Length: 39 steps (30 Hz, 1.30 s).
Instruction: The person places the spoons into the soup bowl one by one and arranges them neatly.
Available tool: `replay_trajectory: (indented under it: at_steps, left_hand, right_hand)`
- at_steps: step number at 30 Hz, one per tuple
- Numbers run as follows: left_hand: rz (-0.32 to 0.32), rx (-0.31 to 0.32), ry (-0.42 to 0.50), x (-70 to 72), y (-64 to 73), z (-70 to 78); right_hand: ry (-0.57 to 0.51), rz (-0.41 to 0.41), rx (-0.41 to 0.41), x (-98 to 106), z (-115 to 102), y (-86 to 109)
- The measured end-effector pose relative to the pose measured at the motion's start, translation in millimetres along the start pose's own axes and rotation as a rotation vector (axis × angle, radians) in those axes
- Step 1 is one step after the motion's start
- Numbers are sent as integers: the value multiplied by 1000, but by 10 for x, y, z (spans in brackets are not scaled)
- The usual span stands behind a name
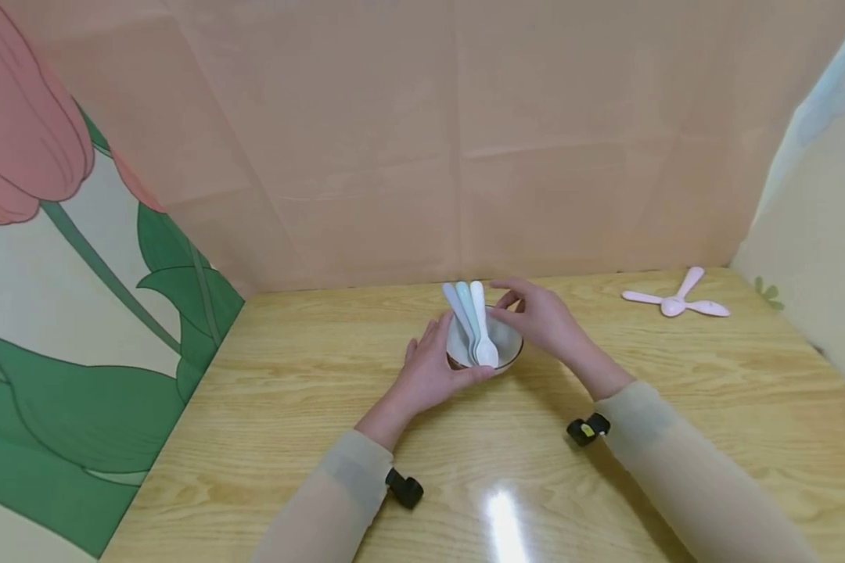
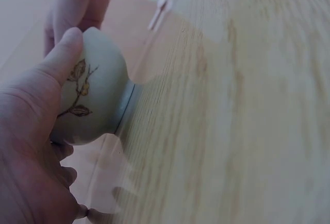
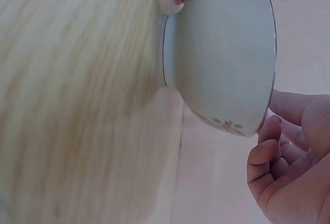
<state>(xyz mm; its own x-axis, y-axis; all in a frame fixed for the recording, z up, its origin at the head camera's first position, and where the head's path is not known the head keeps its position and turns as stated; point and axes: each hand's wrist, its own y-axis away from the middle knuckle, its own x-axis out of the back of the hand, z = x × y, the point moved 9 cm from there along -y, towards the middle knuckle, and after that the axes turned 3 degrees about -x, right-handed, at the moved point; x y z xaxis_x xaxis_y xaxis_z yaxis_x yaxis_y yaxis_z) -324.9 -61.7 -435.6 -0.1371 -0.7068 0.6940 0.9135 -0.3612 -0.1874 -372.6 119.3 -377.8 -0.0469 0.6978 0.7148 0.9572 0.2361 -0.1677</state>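
Observation:
A white bowl (image 1: 509,341) with a dark rim stands upright on the table, a leafy branch painted on its outside (image 2: 77,87). My left hand (image 1: 433,375) grips its left side, thumb along the near rim and fingers round the far side. At the right rim, my right hand (image 1: 545,319) pinches the edge between thumb and curled fingers, as the right wrist view shows. Three small spoons lean inside the bowl, handles up: a lavender spoon (image 1: 456,303), a light blue spoon (image 1: 468,310) and a white spoon (image 1: 486,350). Neither hand holds a spoon.
Several pink utensils (image 1: 672,306), at least one a spoon, lie crossed at the back right of the wood-grain table (image 1: 289,391). A pink-beige sheet (image 1: 366,156) hangs behind the table. A tulip-patterned panel (image 1: 77,422) borders the left, a pale one (image 1: 831,258) the right.

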Motion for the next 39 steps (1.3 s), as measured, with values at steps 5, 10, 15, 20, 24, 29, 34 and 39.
replay_trajectory:
  at_steps: [5, 10, 15, 20, 24, 29, 34, 39]
  left_hand:
    - [-4, 13, -2, 11, 9, 17]
    - [-10, 28, 6, 21, 22, 29]
    - [-13, 37, 3, 19, 27, 27]
    - [-14, 49, -6, 17, 26, 15]
    - [-14, 49, -7, 7, 24, 9]
    - [-8, 35, -3, 0, 17, 12]
    - [-4, 28, -5, 0, 13, 14]
    - [0, 30, 3, 10, 16, 20]
  right_hand:
    - [18, 0, 13, 100, -4, 23]
    - [57, 1, 38, 231, -2, 65]
    - [117, 14, 68, 402, 40, 108]
    - [153, 25, 72, 580, 138, 153]
    - [180, 32, 73, 730, 199, 209]
    - [201, 42, 53, 910, 321, 268]
    - [236, 50, 43, 1070, 475, 302]
    - [237, 56, 13, 1210, 615, 315]
